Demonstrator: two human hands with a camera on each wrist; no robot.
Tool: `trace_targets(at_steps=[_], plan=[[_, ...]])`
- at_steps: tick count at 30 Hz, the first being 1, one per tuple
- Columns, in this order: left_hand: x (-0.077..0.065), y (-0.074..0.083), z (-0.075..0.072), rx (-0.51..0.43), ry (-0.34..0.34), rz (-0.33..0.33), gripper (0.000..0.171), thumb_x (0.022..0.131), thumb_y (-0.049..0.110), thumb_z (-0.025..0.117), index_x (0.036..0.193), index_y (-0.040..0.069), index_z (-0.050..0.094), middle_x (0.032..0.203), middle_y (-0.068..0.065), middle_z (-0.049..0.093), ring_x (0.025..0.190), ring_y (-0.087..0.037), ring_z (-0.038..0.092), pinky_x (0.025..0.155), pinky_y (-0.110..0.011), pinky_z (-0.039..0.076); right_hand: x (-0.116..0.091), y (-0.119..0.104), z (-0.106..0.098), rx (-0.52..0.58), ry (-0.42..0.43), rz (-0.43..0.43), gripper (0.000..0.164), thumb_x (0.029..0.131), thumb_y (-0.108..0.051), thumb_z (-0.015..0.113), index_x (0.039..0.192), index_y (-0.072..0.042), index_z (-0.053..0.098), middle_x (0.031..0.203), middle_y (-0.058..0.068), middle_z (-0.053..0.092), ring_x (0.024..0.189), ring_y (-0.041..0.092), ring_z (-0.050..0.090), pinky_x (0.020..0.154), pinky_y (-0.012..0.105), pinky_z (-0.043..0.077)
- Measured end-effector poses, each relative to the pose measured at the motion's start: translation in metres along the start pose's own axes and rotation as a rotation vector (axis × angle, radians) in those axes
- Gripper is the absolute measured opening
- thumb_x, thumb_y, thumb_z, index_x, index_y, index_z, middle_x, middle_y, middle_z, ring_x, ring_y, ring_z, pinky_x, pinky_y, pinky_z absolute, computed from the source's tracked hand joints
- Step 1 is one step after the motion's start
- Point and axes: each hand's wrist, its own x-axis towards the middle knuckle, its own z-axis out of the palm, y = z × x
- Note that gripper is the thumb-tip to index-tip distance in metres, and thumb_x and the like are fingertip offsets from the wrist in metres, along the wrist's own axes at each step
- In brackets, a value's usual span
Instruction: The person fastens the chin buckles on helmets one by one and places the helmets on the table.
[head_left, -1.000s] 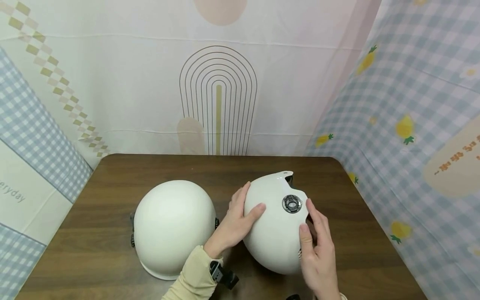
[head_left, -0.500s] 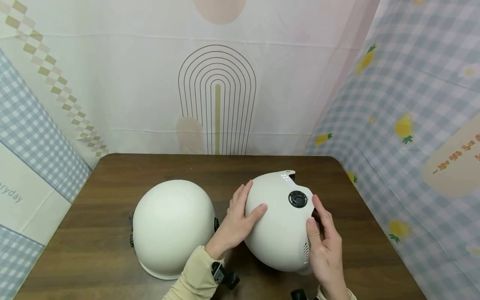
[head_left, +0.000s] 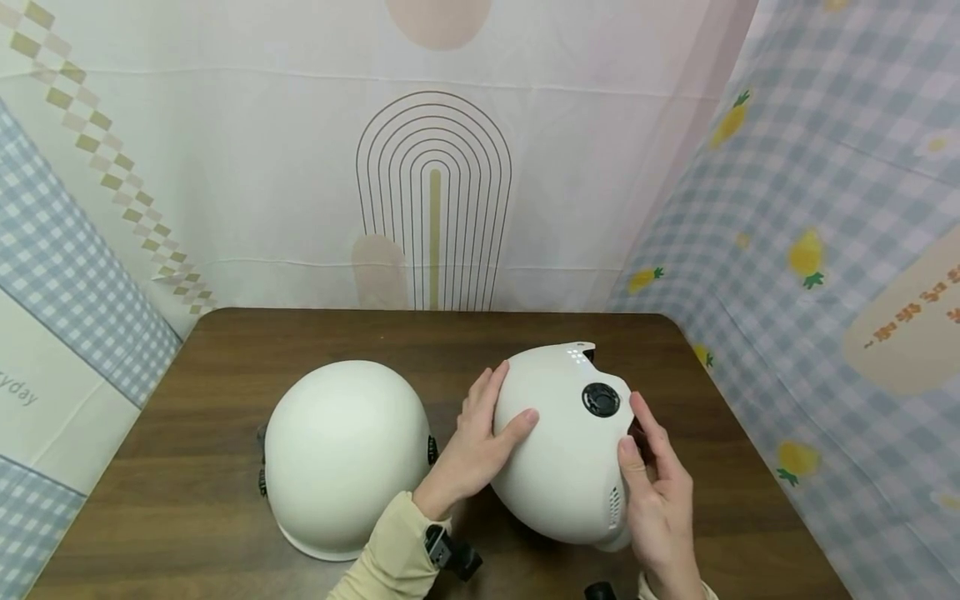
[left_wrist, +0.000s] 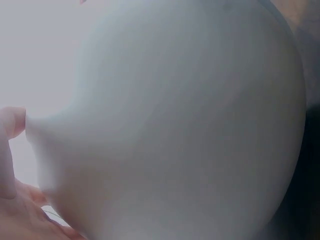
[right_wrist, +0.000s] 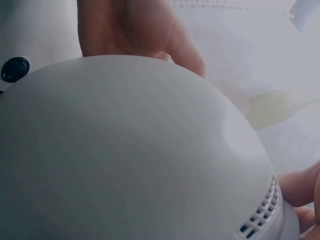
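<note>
A white helmet (head_left: 558,475) lies tilted on the right side of the table, with a round black fitting (head_left: 601,400) and a small vent grille (head_left: 615,507) facing up. My left hand (head_left: 480,442) holds its left side, thumb on top and fingers along the far curve. On the other side my right hand (head_left: 660,492) grips the edge, thumb outside and fingertips at the opening. The shell fills most of the left wrist view. In the right wrist view the left hand (right_wrist: 145,30) shows beyond the shell. The helmet's inside is mostly hidden.
A second white helmet (head_left: 348,454) stands dome up on the left, close to my left forearm, with black parts (head_left: 262,482) at its sides. The brown wooden table (head_left: 247,350) ends at a patterned curtain (head_left: 300,183) behind and a checked cloth (head_left: 757,333) on the right.
The held helmet has turned a little, its round fitting shifting right and slightly up and the vent grille coming fully into view. My right hand moved right with it; the left hand barely shifted.
</note>
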Motion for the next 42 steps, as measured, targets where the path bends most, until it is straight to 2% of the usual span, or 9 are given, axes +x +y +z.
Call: trace_targets(at_steps=[8, 14, 22, 33, 37, 42], plan=[[0.001, 0.002, -0.002, 0.03, 0.013, 0.015, 0.074, 0.092, 0.061, 0.052, 0.154, 0.04, 0.019, 0.16, -0.003, 0.011, 0.143, -0.038, 0.013, 0.101, -0.069, 0.024, 0.002, 0.001, 0.002, 0.136, 0.025, 0.066, 0.046, 0.1, -0.003, 0.051, 0.144, -0.014, 0.048, 0.137, 0.008, 0.05, 0.11, 0.019, 0.051, 0.088, 0.019, 0.044], [0.001, 0.002, -0.002, 0.036, 0.024, 0.027, 0.073, 0.092, 0.06, 0.053, 0.154, 0.039, 0.02, 0.16, -0.002, 0.012, 0.143, -0.038, 0.014, 0.101, -0.068, 0.024, 0.003, 0.001, 0.002, 0.162, 0.04, 0.062, 0.045, 0.099, -0.002, 0.051, 0.144, -0.011, 0.049, 0.14, 0.01, 0.049, 0.114, 0.019, 0.051, 0.09, 0.019, 0.044], [-0.001, 0.005, -0.003, 0.062, 0.018, 0.054, 0.074, 0.092, 0.059, 0.054, 0.154, 0.038, 0.021, 0.161, -0.001, 0.01, 0.142, -0.043, 0.013, 0.098, -0.07, 0.027, 0.004, 0.003, 0.0, 0.228, 0.075, 0.115, 0.044, 0.1, -0.004, 0.05, 0.144, -0.01, 0.048, 0.144, 0.01, 0.047, 0.122, 0.017, 0.049, 0.092, 0.019, 0.045], [0.0, 0.004, 0.0, 0.026, -0.008, 0.062, 0.081, 0.09, 0.06, 0.056, 0.156, 0.03, 0.019, 0.16, 0.008, 0.01, 0.145, -0.029, 0.011, 0.106, -0.066, 0.017, 0.004, 0.006, -0.008, 0.287, 0.093, 0.155, 0.045, 0.101, -0.008, 0.051, 0.145, -0.01, 0.046, 0.148, 0.006, 0.044, 0.126, 0.014, 0.047, 0.09, 0.019, 0.046], [0.001, 0.001, 0.001, 0.023, -0.001, 0.052, 0.083, 0.09, 0.06, 0.057, 0.156, 0.031, 0.018, 0.159, 0.012, 0.01, 0.144, -0.029, 0.013, 0.104, -0.065, 0.021, 0.004, 0.007, -0.008, 0.286, 0.079, 0.152, 0.045, 0.101, -0.008, 0.05, 0.146, -0.01, 0.046, 0.149, 0.006, 0.042, 0.128, 0.015, 0.046, 0.091, 0.019, 0.046], [0.001, -0.001, 0.001, 0.023, 0.005, 0.034, 0.085, 0.088, 0.061, 0.058, 0.156, 0.032, 0.016, 0.158, 0.013, 0.011, 0.142, -0.03, 0.016, 0.1, -0.065, 0.03, 0.005, 0.007, -0.01, 0.263, 0.053, 0.149, 0.045, 0.101, -0.009, 0.05, 0.146, -0.012, 0.045, 0.151, 0.003, 0.04, 0.137, 0.016, 0.036, 0.096, 0.017, 0.041]])
